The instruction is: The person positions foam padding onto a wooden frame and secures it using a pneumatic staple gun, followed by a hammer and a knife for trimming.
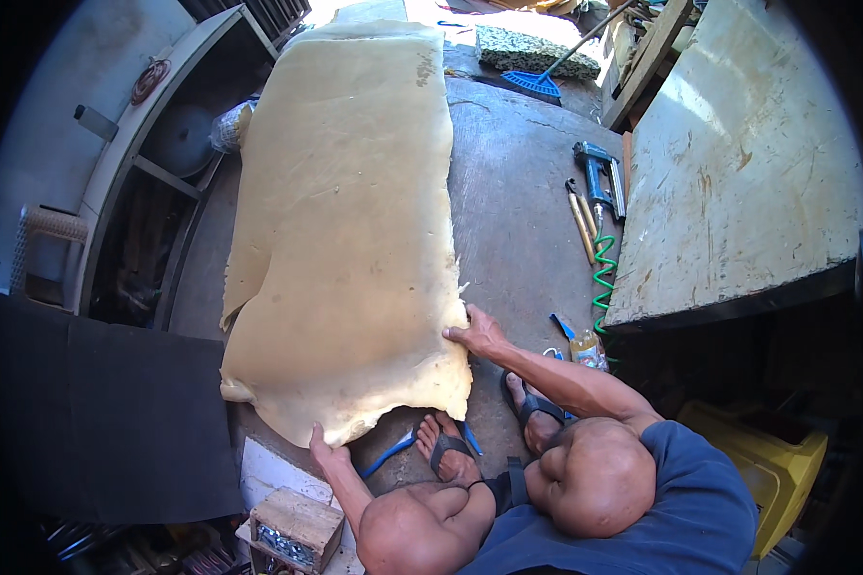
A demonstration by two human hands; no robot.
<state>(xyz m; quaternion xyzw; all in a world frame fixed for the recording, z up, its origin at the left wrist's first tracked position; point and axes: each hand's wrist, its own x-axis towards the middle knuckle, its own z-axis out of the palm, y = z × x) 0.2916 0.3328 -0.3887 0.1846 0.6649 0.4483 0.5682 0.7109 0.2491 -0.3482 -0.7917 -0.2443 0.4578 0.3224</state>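
Observation:
A large, yellowish foam sheet (345, 211) stretches from my feet far up the floor. Its near edge is ragged and raised off the ground, and a fold or second layer shows along its left side. My left hand (328, 452) grips the near edge towards the left, thumb on top. Farther up, my right hand (479, 333) is closed on the right edge, with its thumb on the upper face. The fingers of both hands are partly hidden under the foam. Blue strips (390, 454) lie on the floor beside my sandalled feet.
At right, a blue pneumatic stapler (598, 174) with a green coiled hose (603, 273) lies near a wooden-handled tool (579, 218), a bottle (587, 349) and a worn table (738, 182). A wooden box (302, 508) stands lower left; a blue rake (530, 84) lies near a speckled foam block (508, 43).

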